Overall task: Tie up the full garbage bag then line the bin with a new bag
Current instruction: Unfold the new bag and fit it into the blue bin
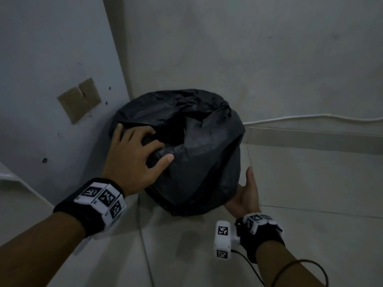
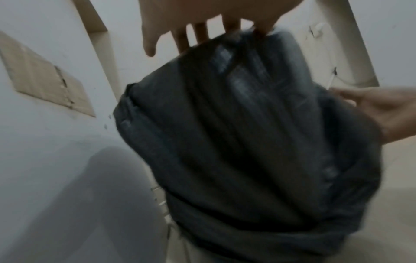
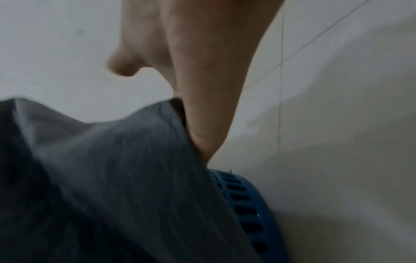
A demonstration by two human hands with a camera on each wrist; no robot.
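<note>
Nearest the camera, the right hand (image 1: 246,195) is lying palm-in against the lower right side of the black garbage bag (image 1: 199,162), thumb standing up alongside the plastic. Its fingers (image 3: 202,106) are tucking behind the bag's edge in the right wrist view, so I cannot tell whether they are spread or pressed together. Just below them in that view, a blue slotted bin (image 3: 243,204) is showing under the overhanging plastic, its wall just beside the pale tiled floor (image 1: 300,235).

A little farther on, the left hand (image 1: 134,154) is resting on top of the bag at its left side. Its fingers (image 1: 143,134) are spread and bent, the tips digging into the loose folds near the bag's open mouth, the thumb pressing down on a ridge of plastic. Whether they are actually pinching a fold cannot be told.

The bag itself is sitting draped over the bin in the corner, where the bluish wall (image 1: 51,59) on the left is meeting the pale wall behind. A brown cardboard patch (image 1: 79,100) is sticking to the bluish wall near the bag. Farther right, a white cable (image 1: 310,117) is running along the base of the far wall.
</note>
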